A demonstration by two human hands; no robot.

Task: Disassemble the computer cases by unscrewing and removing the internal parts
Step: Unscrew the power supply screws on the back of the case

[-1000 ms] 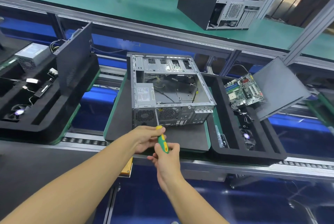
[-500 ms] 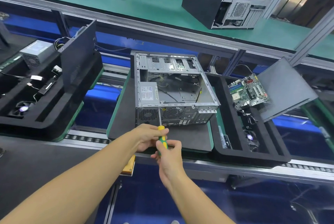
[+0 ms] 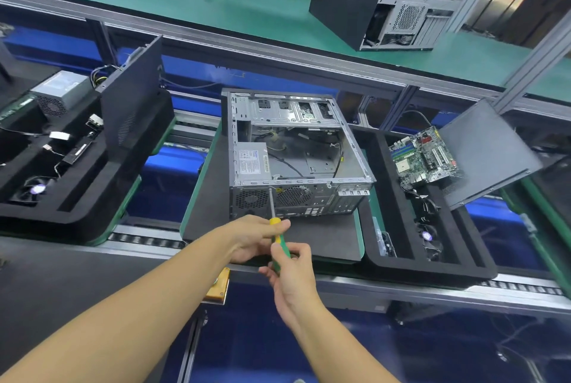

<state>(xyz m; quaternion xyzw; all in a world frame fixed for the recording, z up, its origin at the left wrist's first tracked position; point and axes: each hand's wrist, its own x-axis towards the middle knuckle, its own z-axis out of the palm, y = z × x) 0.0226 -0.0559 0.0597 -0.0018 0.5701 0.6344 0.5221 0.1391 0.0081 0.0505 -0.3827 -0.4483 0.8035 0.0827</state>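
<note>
conveyor surface (image 3: 324,237) holds the computer case (image 3: 296,147); screwdriver (image 3: 279,240) runs straight away to its near panel, left hand (image 3: 250,239) pinching the yellow end nearer it, right hand (image 3: 293,273) gripping the green handle.

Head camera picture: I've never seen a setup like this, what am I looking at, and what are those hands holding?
There is no machine here: a person wears one camera on the head, looking forward and down, so the two bare arms are their own. The left hand holds the yellow top of a screwdriver and the right hand grips its green handle. Its metal tip meets the rear panel of an open computer case lying on a dark mat; the screw itself is too small to see. Inside the case sits a silver power supply. A black foam tray to the right holds a motherboard, with a side panel leaning beside it. A second tray on the left holds removed parts.
</note>
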